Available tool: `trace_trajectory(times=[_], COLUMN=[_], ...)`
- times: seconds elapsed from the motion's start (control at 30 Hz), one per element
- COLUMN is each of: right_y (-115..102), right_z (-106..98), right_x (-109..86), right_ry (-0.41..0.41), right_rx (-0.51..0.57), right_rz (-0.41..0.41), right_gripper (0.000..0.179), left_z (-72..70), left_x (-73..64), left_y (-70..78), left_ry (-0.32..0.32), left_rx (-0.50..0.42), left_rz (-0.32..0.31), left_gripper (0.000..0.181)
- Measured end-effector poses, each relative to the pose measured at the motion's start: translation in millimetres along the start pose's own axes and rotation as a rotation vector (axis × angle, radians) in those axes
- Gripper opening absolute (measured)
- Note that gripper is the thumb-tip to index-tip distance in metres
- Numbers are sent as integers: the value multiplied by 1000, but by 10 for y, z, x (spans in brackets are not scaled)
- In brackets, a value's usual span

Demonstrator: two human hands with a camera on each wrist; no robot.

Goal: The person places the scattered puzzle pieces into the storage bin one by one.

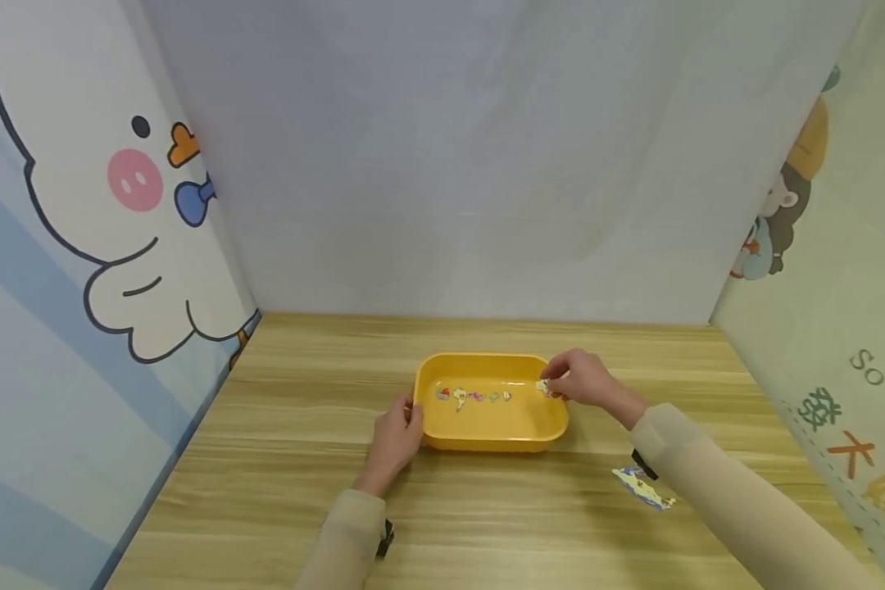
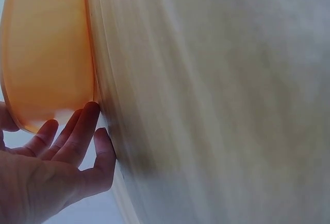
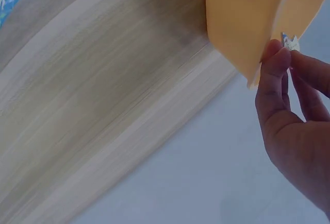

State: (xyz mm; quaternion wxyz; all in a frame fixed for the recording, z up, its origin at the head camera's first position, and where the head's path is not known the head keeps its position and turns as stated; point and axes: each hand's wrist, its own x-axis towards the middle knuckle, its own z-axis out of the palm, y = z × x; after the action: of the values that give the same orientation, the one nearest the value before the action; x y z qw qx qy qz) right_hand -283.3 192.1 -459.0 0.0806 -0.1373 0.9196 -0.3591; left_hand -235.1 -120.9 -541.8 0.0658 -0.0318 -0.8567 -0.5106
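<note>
A yellow plastic tray (image 1: pixel 487 428) stands on the wooden table, with several small colourful stickers (image 1: pixel 460 397) in a row across its floor. My left hand (image 1: pixel 398 433) holds the tray's left end; in the left wrist view its fingers (image 2: pixel 82 136) lie along the outer wall, close to the table. Over the tray's right end, my right hand (image 1: pixel 581 378) pinches a small pale sticker (image 3: pixel 290 43) between thumb and forefinger. That sticker (image 1: pixel 542 386) has a bluish edge in the right wrist view and is partly covered by the fingertips.
A cream and blue sticker sheet (image 1: pixel 643 489) lies on the table beside the right forearm. Wood-grain table top (image 1: pixel 295 410) surrounds the tray. A plain pale curtain (image 1: pixel 442 164) hangs behind, with printed cloths on both sides.
</note>
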Motion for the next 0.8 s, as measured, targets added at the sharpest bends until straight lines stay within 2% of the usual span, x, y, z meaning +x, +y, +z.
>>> trace_trajectory(times=[0.27, 0.57, 0.8], right_y=[-62, -94, -97], right_z=[76, 129, 163], right_x=[92, 178, 257], right_ry=[8, -22, -32], right_rx=[-53, -62, -74], right_rz=[-2, 55, 68], right_gripper=[14, 12, 12], left_z=[-5, -9, 4], left_x=[7, -8, -2], left_y=[-22, -15, -26], left_ry=[-1, 15, 17], left_rx=[5, 7, 2], left_rz=[-9, 18, 10], left_gripper=[14, 13, 12])
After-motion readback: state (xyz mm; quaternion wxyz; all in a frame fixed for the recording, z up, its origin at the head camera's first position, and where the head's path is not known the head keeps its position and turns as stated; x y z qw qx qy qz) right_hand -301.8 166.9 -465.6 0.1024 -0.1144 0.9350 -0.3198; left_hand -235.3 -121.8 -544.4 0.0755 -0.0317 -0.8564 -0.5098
